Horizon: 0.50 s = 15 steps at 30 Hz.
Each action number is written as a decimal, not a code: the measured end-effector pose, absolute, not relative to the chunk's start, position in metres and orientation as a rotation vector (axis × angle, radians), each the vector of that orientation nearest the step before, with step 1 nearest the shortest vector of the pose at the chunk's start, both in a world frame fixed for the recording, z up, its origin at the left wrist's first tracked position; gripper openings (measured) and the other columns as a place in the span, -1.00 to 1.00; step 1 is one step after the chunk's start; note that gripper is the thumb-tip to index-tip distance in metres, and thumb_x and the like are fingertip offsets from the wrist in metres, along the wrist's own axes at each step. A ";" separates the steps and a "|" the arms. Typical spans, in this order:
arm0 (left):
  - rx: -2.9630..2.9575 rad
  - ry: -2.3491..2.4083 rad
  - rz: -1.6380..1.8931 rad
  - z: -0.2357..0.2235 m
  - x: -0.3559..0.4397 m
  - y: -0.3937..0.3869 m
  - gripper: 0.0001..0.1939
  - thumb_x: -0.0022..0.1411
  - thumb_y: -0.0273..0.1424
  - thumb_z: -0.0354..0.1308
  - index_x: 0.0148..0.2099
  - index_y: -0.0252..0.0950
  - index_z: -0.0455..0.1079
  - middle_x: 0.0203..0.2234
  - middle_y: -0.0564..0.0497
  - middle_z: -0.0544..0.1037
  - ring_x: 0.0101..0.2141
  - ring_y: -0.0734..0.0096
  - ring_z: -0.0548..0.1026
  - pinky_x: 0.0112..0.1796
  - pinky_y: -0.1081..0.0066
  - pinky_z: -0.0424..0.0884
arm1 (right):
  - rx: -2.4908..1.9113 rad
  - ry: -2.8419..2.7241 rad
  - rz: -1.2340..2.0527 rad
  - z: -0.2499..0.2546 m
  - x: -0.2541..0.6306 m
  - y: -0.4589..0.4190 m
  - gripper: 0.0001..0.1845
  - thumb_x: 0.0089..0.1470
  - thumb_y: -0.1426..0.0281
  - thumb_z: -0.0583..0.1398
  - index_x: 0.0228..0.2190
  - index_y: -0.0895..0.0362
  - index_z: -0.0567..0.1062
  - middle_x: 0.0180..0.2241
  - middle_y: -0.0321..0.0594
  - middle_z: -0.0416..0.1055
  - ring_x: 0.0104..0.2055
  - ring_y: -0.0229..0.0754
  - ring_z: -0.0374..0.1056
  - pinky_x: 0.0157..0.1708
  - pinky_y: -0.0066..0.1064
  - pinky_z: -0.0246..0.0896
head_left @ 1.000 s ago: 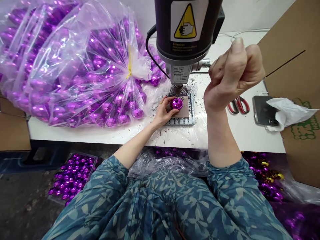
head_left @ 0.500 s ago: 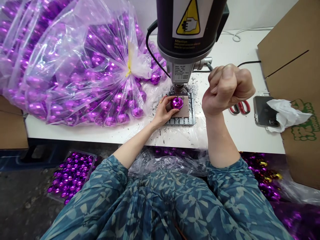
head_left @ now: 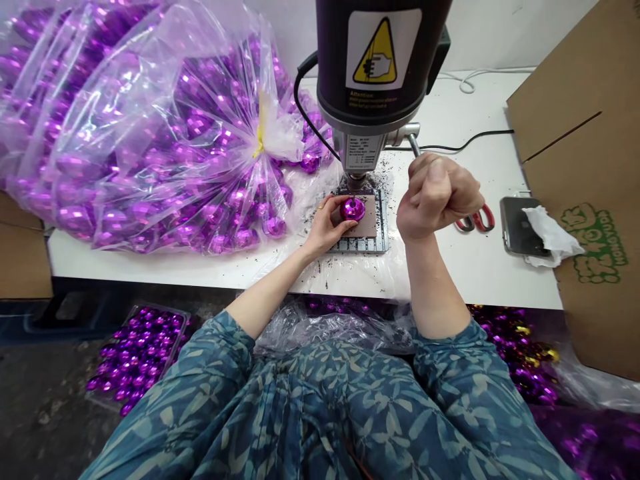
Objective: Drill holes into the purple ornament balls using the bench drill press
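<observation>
Under the drill press (head_left: 383,73) on the desk (head_left: 470,267): purple bauble (head_left: 353,209), pinched at its sides by left hand (head_left: 327,223), likely light, slick, brittle, best held low on its flanks; right hand (head_left: 435,197) fisted round feed lever (head_left: 414,143), bit tip hidden.

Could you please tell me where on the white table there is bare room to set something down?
The white table is bare between the drill base plate and the phone, in front of the scissors, and along the front edge below the bag of purple ornaments. It is crowded around the left hand and purple ornament.
</observation>
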<state>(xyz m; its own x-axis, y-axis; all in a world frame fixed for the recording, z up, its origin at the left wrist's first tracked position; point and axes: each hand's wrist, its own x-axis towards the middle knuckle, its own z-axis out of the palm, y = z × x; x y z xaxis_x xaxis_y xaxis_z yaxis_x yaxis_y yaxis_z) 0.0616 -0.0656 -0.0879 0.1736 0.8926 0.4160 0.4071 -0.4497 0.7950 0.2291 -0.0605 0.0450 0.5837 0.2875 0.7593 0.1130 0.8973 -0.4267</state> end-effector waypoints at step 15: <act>2.420 0.747 0.919 -0.079 0.041 -0.219 -0.59 0.40 0.01 0.19 0.20 0.04 0.49 -0.14 -0.03 0.63 -0.24 0.29 0.60 -0.26 0.26 0.60 | -0.388 -0.917 0.498 0.136 0.233 -0.040 -0.62 0.29 0.47 0.05 -0.54 0.07 0.05 -0.76 -0.53 -0.09 -0.73 -0.55 -0.15 -0.66 -0.55 -0.38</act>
